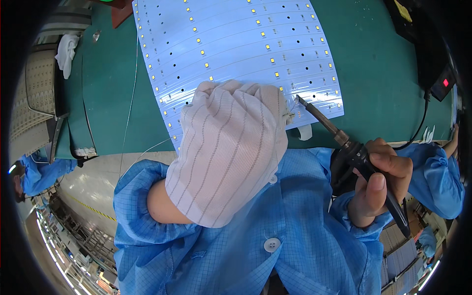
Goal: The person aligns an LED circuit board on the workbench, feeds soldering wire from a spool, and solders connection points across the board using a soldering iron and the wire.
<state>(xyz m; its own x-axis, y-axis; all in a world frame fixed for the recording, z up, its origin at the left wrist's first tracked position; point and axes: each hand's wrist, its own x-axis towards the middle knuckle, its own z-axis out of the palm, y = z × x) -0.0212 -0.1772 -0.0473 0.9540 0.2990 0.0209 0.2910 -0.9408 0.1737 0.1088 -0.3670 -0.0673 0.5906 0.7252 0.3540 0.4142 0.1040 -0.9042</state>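
My soldering iron (344, 142) slanted up-left, its dark tip at the white LED panel's (236, 44) near edge. The panel lay flat on green matting.

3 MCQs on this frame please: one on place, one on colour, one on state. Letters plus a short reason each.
1. Where does the tip of the soldering iron sit?
A. At the near right edge of the LED panel
B. On the white cloth at far left
C. Off the bench entirely

2. What colour is the bench mat?
A. Red
B. Green
C. Yellow

3. How is the left hand dressed?
A. Bare
B. In a black rubber glove
C. In a white striped fabric glove

Answers:
1. A, the tip meets the panel's near right edge beside the gloved fingertips.
2. B, green shows on both sides of the white panel.
3. C, a pale glove with thin stripes covers it, while the right hand gripping the iron's handle is bare.
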